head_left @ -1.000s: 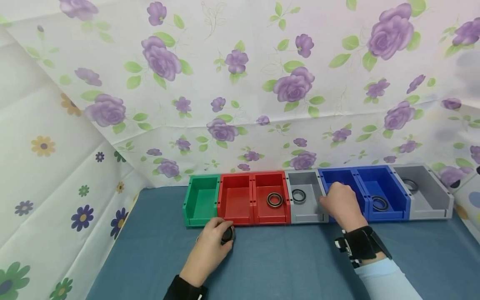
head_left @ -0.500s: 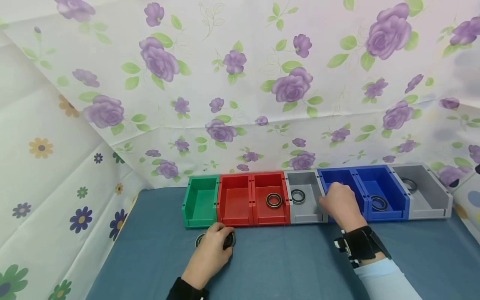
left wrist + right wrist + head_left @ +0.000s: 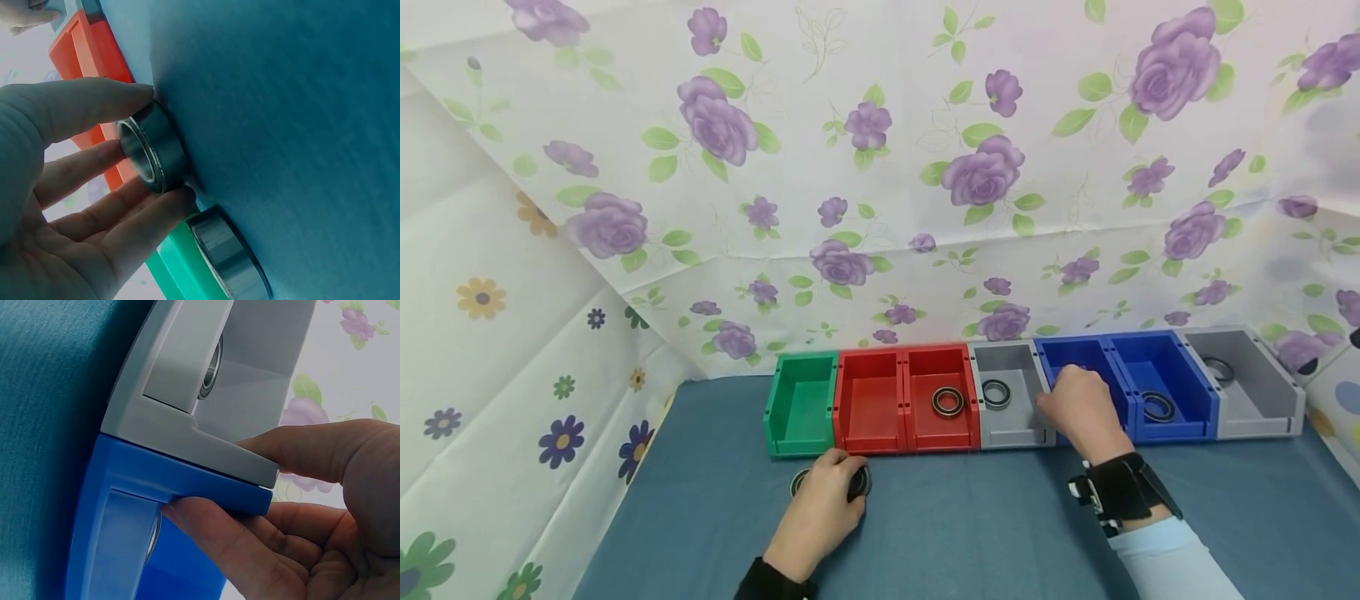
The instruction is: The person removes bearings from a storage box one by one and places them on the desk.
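My left hand (image 3: 820, 512) pinches a ball bearing (image 3: 164, 147) between thumb and fingertips, at the blue cloth in front of the green and red bins. Another bearing (image 3: 228, 253) lies on the cloth beside it, partly hidden by the hand in the head view. My right hand (image 3: 1084, 408) grips the adjoining walls of the middle grey bin (image 3: 181, 428) and the blue bin (image 3: 181, 472). Its thumb is on the grey side and its fingers are on the blue side. A bearing (image 3: 214, 369) shows inside that grey bin, and part of a metal ring (image 3: 153, 537) inside the blue one.
The bins stand in a row against a flowered backdrop: green (image 3: 801, 404), two red (image 3: 871, 400), grey, two blue, then grey (image 3: 1258, 383). Bearings lie in the right red bin (image 3: 947, 402), the right blue bin (image 3: 1159, 407) and the far-right grey bin (image 3: 1217, 369).
My left hand has shifted slightly toward me with its bearing. More of the bearing on the cloth to its left now shows. My right hand has kept its hold.
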`<control>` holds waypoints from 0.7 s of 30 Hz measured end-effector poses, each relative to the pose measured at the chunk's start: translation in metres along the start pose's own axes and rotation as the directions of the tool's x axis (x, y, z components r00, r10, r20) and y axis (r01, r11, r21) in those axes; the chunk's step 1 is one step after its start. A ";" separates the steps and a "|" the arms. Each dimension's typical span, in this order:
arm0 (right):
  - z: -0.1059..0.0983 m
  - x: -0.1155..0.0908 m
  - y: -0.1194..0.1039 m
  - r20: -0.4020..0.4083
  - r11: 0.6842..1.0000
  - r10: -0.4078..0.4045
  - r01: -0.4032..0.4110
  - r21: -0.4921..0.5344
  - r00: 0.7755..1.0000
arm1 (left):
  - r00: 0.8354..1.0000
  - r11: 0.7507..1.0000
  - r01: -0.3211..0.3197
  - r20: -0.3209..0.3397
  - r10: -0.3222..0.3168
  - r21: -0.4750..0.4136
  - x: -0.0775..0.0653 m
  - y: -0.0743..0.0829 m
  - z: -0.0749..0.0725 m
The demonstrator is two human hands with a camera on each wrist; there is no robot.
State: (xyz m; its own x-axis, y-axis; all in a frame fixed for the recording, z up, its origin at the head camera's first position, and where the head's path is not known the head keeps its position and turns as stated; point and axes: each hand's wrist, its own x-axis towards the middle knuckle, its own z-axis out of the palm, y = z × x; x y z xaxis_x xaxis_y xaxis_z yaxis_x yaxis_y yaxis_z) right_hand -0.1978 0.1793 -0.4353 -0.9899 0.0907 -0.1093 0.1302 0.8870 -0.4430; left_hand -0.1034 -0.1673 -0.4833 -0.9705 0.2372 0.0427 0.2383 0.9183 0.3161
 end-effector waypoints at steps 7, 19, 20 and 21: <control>0.000 0.000 0.000 0.004 1.000 0.016 -0.016 0.007 1.000 | 1.000 1.000 0.014 0.025 -0.014 0.010 0.001 0.000 0.000; 0.001 0.002 0.001 0.006 1.000 0.011 -0.011 0.002 1.000 | 0.997 0.999 0.007 -0.075 -0.004 0.043 0.005 0.014 -0.013; 0.001 0.002 0.002 0.008 1.000 0.012 -0.012 0.002 1.000 | 0.994 0.999 -0.001 -0.108 0.006 0.044 0.006 0.018 -0.015; 0.001 0.002 0.002 0.008 1.000 0.011 -0.011 0.002 1.000 | 0.990 0.999 -0.011 -0.140 0.016 0.040 0.008 0.022 -0.018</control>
State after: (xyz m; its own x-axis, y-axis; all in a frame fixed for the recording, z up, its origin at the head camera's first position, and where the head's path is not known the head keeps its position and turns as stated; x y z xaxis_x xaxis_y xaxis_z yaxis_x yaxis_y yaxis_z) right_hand -0.1991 0.1804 -0.4375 -0.9879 0.0973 -0.1212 0.1416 0.8849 -0.4437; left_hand -0.1067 -0.1512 -0.4587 -0.9620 0.2053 0.1801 0.2499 0.9277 0.2773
